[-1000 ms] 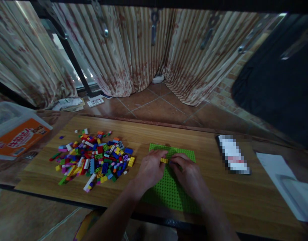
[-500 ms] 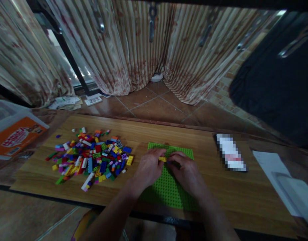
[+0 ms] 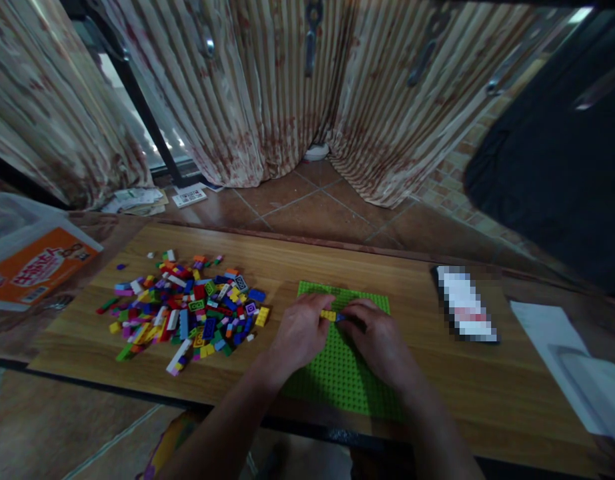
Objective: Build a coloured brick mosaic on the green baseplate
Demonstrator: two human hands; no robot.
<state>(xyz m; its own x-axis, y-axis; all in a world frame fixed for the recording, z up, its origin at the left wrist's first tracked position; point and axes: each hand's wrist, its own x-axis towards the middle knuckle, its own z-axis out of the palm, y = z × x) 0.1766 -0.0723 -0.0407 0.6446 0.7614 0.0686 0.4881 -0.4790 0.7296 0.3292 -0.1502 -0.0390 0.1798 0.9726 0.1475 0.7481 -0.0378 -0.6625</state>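
**Close work over a flat, studded green plastic baseplate (image 3: 337, 380)**

At far left we see a translucent, straight-walled plastic tub (image 3: 22, 219) with a smooth orange printed label (image 3: 42, 270). Behind it, loose, crumpled papers (image 3: 136, 201) lie at the foot of pleated, striped fabric curtains (image 3: 237, 100), which hang in soft folds down to square brown floor tiles (image 3: 312, 208).

Next comes a loose heap of glossy, multicoloured plastic bricks (image 3: 185, 307), long bars and stubby blocks tumbled together, some with hollow undersides up. They rest on a smooth wooden tabletop (image 3: 282, 257) with visible grain.

Right of the heap, our left hand (image 3: 300, 331) is curled, thumb and forefinger pinching the left end of a short, studded yellow plastic brick (image 3: 328, 315). That brick sits over the far part of the baseplate; whether it touches the studs we cannot tell. Just beside its right end, our right hand (image 3: 380, 340) pinches a tiny dark blue plastic piece (image 3: 340, 317) between its fingertips; whether the two are joined is too small to make out.

Farther right lies a dark-edged, slab-shaped phone (image 3: 465, 303), its face pixelated. Dark, matte cloth (image 3: 547, 167) hangs beyond, and a flat white sheet (image 3: 547, 330) lies near the right edge.
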